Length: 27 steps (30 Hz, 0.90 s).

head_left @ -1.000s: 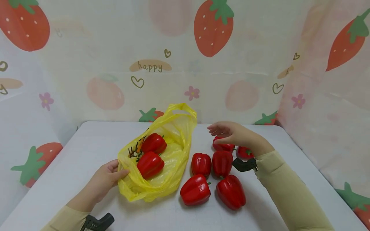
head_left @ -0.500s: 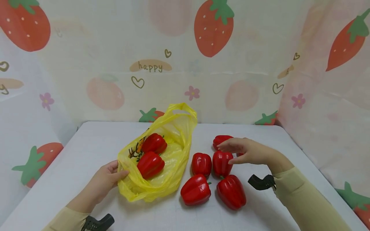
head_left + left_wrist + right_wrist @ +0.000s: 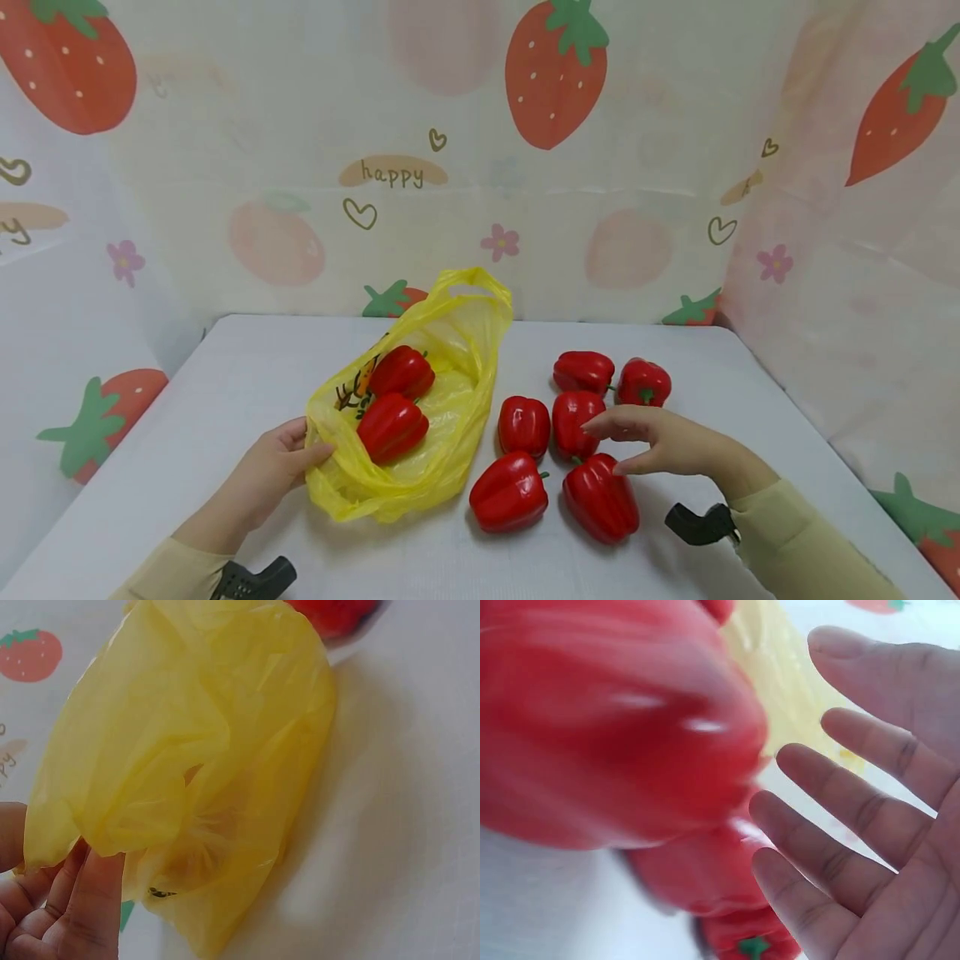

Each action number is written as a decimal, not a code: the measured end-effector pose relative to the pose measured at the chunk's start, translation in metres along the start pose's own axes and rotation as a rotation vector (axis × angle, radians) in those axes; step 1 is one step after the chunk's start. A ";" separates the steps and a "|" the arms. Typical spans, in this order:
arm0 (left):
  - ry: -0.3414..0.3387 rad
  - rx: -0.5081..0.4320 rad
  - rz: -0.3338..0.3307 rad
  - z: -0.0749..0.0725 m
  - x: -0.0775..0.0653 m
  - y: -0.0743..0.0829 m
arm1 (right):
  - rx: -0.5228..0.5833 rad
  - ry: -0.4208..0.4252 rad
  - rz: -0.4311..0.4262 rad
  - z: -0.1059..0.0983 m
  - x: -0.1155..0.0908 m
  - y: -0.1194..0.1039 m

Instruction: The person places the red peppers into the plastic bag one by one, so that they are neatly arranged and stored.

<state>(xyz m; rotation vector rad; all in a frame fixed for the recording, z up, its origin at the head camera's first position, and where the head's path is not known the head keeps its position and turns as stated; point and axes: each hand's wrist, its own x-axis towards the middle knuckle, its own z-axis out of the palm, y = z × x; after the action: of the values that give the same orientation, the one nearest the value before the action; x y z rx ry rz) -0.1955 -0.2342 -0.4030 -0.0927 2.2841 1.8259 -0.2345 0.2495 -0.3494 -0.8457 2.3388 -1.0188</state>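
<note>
My left hand [image 3: 273, 467] pinches the near left edge of a yellow plastic bag [image 3: 450, 450], holding its mouth open; in the left wrist view the thin bag [image 3: 165, 727] hangs from thumb and fingers. Two red bell peppers lie inside, one behind [image 3: 401, 372] the other [image 3: 392, 428]. My right hand [image 3: 667, 442], fingers spread apart with nothing in them, hovers over the near right bell pepper [image 3: 602, 504] and overlaps the bell pepper behind it [image 3: 574, 421]. In the right wrist view a large blurred bell pepper [image 3: 607, 727] is beside the open right hand [image 3: 877, 817].
Other red bell peppers sit right of the bag: one near the front [image 3: 508, 493], one behind it [image 3: 523, 427], and two at the back, left [image 3: 583, 372] and right [image 3: 645, 383]. The white table [image 3: 360, 567] ends at a strawberry-print curtain [image 3: 652, 150].
My right hand has come from above the back bell peppers toward me and slightly right, down to the near right one. The left hand and bag have stayed in place.
</note>
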 end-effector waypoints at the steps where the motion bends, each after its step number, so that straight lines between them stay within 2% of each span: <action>1: -0.001 0.000 0.000 0.000 0.000 0.000 | 0.011 -0.007 0.004 0.002 -0.001 0.003; 8: 0.001 -0.014 0.005 0.000 0.001 -0.001 | 0.059 -0.050 0.001 0.013 -0.008 0.016; 14: 0.007 -0.005 0.008 0.000 0.000 0.000 | 0.071 -0.077 0.037 0.023 -0.014 0.026; 21: 0.002 0.002 0.009 0.001 0.002 -0.001 | 0.142 -0.074 0.053 0.030 -0.020 0.037; 27: -0.001 0.004 -0.002 0.001 0.003 -0.001 | 0.157 -0.051 0.086 0.036 -0.023 0.040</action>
<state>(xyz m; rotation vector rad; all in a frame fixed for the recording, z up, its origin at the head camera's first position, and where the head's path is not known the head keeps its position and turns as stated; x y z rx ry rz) -0.1981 -0.2332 -0.4051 -0.0931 2.2858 1.8201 -0.2100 0.2696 -0.3991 -0.6964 2.1997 -1.1141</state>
